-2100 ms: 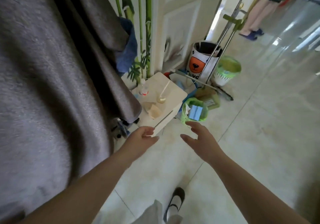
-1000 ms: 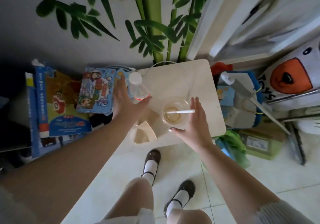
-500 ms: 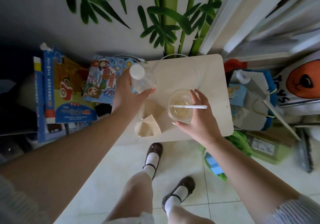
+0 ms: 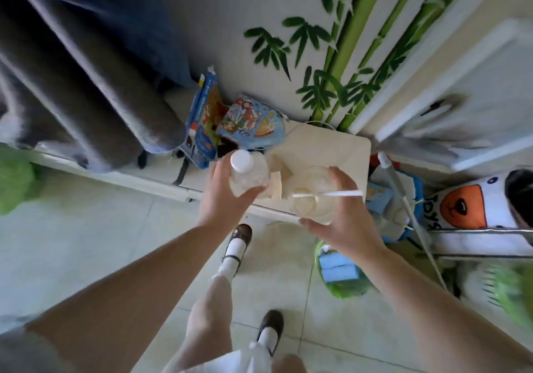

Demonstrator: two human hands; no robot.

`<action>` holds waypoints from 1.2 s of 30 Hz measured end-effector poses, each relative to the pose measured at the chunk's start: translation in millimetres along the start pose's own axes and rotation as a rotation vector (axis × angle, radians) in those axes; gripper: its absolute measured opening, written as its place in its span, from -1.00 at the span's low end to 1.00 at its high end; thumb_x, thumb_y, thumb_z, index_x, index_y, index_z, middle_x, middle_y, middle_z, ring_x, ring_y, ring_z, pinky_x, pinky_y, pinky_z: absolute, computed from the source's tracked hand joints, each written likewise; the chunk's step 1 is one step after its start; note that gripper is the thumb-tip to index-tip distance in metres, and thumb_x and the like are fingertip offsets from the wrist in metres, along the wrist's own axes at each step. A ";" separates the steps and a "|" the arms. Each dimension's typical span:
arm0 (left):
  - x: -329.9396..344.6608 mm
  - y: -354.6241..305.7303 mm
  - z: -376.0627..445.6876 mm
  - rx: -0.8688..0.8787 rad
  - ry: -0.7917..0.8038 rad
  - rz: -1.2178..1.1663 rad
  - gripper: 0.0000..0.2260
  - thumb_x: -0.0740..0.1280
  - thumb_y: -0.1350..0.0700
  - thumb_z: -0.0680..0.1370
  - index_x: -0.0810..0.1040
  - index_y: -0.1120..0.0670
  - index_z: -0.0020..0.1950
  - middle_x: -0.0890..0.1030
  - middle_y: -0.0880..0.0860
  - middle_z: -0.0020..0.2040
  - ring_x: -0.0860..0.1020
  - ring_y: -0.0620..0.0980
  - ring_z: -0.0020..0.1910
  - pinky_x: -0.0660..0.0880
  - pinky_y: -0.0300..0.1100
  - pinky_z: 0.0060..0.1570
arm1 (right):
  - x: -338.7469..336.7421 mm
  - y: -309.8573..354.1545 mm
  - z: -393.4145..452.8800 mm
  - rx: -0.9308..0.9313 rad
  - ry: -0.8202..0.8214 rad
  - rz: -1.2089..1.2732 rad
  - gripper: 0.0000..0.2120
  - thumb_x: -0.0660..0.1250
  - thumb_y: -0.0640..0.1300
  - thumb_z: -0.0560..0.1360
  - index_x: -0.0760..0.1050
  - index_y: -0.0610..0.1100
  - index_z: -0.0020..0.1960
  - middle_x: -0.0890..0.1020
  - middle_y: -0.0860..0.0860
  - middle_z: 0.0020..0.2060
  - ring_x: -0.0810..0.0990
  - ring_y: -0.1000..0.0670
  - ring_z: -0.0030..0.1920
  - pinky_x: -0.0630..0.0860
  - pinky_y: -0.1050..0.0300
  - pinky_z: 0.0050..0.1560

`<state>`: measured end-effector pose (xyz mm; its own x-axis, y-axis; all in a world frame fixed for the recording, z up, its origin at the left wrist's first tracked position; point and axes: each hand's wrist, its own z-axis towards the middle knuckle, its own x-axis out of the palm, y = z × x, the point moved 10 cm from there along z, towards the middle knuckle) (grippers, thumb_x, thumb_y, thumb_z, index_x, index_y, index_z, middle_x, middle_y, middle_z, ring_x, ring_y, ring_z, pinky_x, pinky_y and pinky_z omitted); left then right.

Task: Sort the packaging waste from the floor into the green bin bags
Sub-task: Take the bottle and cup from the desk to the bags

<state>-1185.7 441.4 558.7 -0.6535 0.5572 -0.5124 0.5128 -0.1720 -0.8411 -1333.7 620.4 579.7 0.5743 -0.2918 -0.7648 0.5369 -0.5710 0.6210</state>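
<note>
Head view: left hand grips bottle, label hidden.

I am looking down into a lived-in home, likely a corner by a door. A bamboo mural climbs the wall beside a white panelled door. Children's picture books lean against the wall, a storage bin printed "TOYS" stands nearby, and pale tiles cover the floor.
</note>
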 end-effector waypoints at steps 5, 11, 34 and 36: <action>-85.7 44.9 -84.5 -0.138 -0.153 -0.073 -0.29 0.51 -0.21 0.23 0.34 -0.11 0.30 0.49 -0.04 0.22 0.49 -0.03 0.19 0.48 0.07 0.20 | 14.4 76.3 -45.0 -0.133 0.105 -0.078 0.02 0.55 0.09 0.23 0.05 -0.12 0.50 0.20 -0.08 0.46 0.18 -0.07 0.46 0.33 -0.01 0.34; -220.2 99.4 -155.3 -0.266 -0.374 -0.114 -0.31 0.51 -0.16 0.26 0.32 -0.09 0.31 0.51 -0.03 0.22 0.50 -0.01 0.19 0.48 0.07 0.21 | 78.8 207.6 -67.5 -0.351 0.265 -0.133 0.03 0.52 0.12 0.26 0.01 -0.13 0.51 0.13 -0.04 0.50 0.06 0.01 0.51 0.09 0.27 0.38; -689.2 325.0 -206.6 -0.487 -0.911 -0.147 -0.32 0.56 -0.01 0.28 0.37 0.05 0.33 0.48 0.08 0.24 0.48 0.09 0.23 0.46 0.10 0.22 | 388.8 687.1 -15.5 -0.864 0.533 -0.262 0.07 0.27 0.41 0.18 0.05 -0.14 0.51 0.16 -0.07 0.49 0.09 0.01 0.50 -0.07 0.35 0.41; -712.4 341.1 -179.4 -0.502 -0.909 -0.148 -0.33 0.55 -0.01 0.29 0.36 0.04 0.33 0.47 0.09 0.25 0.48 0.09 0.21 0.47 0.11 0.20 | 408.5 713.8 10.2 -0.877 0.545 -0.257 0.07 0.40 0.32 0.23 0.01 -0.14 0.52 0.12 -0.06 0.50 0.06 0.02 0.51 -0.01 0.29 0.43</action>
<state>-445.4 131.5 667.9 -0.7939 -0.3110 -0.5225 0.4301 0.3203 -0.8441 -722.1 85.8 708.8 0.4631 0.2659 -0.8455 0.8143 0.2489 0.5243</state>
